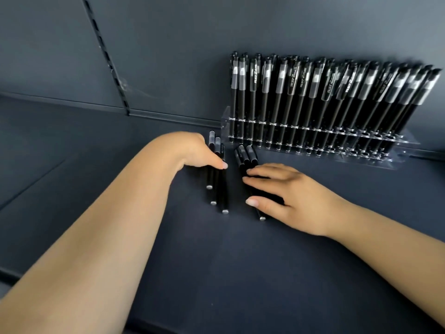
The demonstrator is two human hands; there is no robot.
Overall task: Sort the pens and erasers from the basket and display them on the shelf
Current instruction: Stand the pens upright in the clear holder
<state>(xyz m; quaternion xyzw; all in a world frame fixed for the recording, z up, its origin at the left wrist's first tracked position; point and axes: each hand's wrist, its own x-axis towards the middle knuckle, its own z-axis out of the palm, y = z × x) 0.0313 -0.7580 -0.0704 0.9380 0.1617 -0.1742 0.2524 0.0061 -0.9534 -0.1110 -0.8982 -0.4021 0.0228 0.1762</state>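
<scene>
My left hand [202,153] grips three black pens [218,179] lying on shelf [120,189]; my right hand [284,194] curls round second pen bunch [245,157] alongside. Filled clear pen rack [313,138] stands at shelf's back edge.

white lettering runs lengthwise along the caps of several black pens standing in the clear rack [313,138] at about two o'clock in the head view. on one pen near the rack's left end [253,73] the print looks like a short word followed by a large "2" and smaller characters, perhaps "pilot 2", but the letters are too blurred to read with certainty. the same print shows on a pen further right [331,84]. the loose pens lying on the shelf [216,261] show no readable marking.
</scene>
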